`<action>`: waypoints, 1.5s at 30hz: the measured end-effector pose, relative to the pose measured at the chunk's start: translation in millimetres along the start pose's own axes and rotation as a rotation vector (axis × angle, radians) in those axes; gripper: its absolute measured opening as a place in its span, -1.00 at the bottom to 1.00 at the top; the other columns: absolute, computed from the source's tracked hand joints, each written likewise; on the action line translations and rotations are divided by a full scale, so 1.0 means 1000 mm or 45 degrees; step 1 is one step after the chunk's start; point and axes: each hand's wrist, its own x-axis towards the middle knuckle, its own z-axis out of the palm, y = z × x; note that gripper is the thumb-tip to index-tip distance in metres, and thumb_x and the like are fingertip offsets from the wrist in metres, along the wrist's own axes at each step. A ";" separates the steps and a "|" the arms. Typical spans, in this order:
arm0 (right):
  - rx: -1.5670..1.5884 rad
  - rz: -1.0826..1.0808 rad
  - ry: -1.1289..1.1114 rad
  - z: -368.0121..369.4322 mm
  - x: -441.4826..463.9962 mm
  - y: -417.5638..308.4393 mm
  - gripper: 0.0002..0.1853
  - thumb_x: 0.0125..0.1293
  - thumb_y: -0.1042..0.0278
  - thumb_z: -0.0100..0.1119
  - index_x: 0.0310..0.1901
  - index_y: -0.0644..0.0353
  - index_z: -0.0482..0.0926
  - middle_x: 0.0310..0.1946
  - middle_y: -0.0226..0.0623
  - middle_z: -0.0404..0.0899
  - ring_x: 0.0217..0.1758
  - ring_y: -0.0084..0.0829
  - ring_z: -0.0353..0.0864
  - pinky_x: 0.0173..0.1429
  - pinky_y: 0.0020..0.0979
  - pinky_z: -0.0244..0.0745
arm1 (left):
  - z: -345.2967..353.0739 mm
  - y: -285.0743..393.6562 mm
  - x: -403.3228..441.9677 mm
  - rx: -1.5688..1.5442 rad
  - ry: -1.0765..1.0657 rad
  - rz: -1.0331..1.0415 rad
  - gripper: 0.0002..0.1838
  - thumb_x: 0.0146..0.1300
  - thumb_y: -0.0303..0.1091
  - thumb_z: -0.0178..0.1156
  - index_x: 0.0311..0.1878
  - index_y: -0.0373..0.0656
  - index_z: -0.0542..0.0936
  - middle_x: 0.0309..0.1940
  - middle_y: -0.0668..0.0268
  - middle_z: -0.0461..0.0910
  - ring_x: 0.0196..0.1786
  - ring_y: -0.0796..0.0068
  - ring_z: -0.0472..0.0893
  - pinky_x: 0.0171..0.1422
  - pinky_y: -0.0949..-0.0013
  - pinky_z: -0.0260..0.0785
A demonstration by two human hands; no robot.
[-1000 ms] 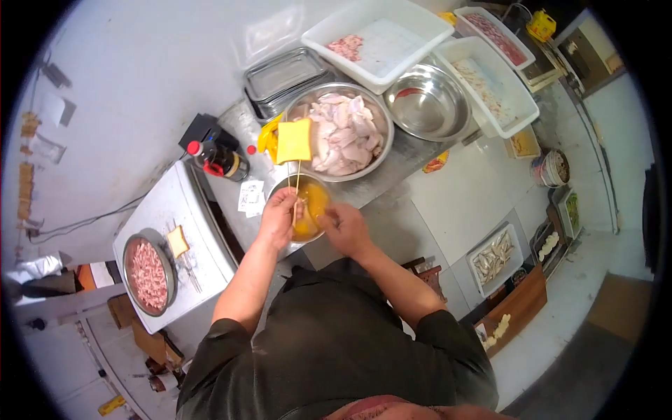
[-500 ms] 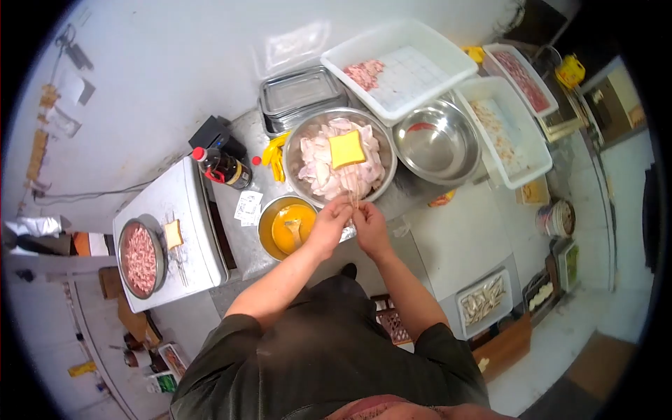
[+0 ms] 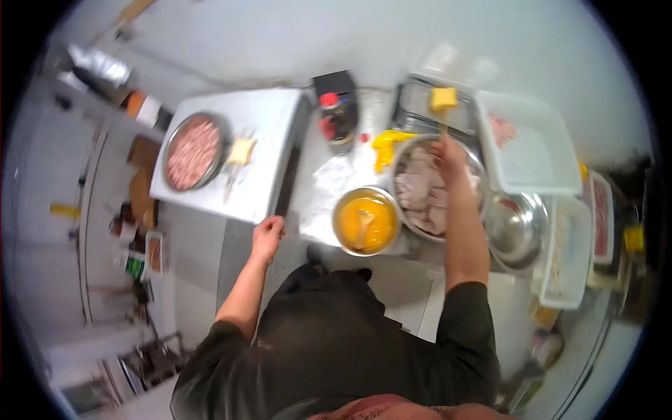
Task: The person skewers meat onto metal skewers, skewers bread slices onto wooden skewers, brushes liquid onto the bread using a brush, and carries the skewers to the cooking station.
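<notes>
My right hand (image 3: 448, 155) is closed round the sticks of a skewered yellow square (image 3: 444, 99), raised over the steel bowl of pale raw meat (image 3: 420, 183). The yellow square shows above the metal trays. My left hand (image 3: 268, 236) is closed near the front corner of the white surface (image 3: 269, 133); whether its fingers hold anything is too blurred to tell. Between my hands stands a bowl of orange-yellow liquid (image 3: 374, 222) with a brush-like tool in it. On the white surface a pale square piece on sticks (image 3: 241, 151) lies beside a bowl of chopped meat (image 3: 192, 152).
A dark bottle with a red cap (image 3: 336, 124) stands before a black box (image 3: 334, 84). Yellow gloves or cloth (image 3: 386, 148) lie near the meat bowl. To the right are a white tub (image 3: 535, 150), an empty-looking steel bowl (image 3: 516, 231) and another tub (image 3: 565, 252).
The view has turned left. My hands, together at the sticks before, are now apart: the right carries the skewered yellow square over the meat bowl, the left has moved toward the white surface.
</notes>
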 end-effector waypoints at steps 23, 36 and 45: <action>-2.373 0.575 -0.108 0.181 -0.228 0.095 -0.56 0.08 -0.02 0.26 -0.18 0.20 0.63 -0.24 -0.13 0.69 -0.12 -0.15 0.67 -0.02 -0.22 0.54 | -0.111 -0.125 0.256 0.106 -0.257 -0.067 -0.76 0.18 -0.25 0.16 -0.21 -0.23 0.49 -0.40 0.11 0.54 -0.33 0.20 0.54 -0.26 0.24 0.34; -1.987 0.130 0.374 0.152 -0.227 0.081 -0.69 0.34 0.14 -0.03 -0.20 0.25 0.55 -0.35 0.12 0.63 -0.22 0.11 0.63 -0.09 0.03 0.51 | -0.058 -0.061 0.129 -0.842 -0.762 -0.052 -0.84 0.41 -0.29 0.07 -0.14 -0.18 0.52 -0.56 0.46 0.38 -0.59 0.70 0.29 -0.55 0.58 0.13; -1.858 0.298 0.286 0.140 -0.222 0.089 -0.66 0.29 0.13 0.02 -0.19 0.23 0.65 -0.26 0.09 0.63 -0.13 0.05 0.63 0.02 -0.06 0.51 | 0.016 0.002 0.086 -0.436 -1.142 0.084 -0.81 0.40 -0.31 0.02 -0.13 -0.22 0.51 -0.57 0.42 0.42 -0.56 0.65 0.36 -0.49 0.53 0.22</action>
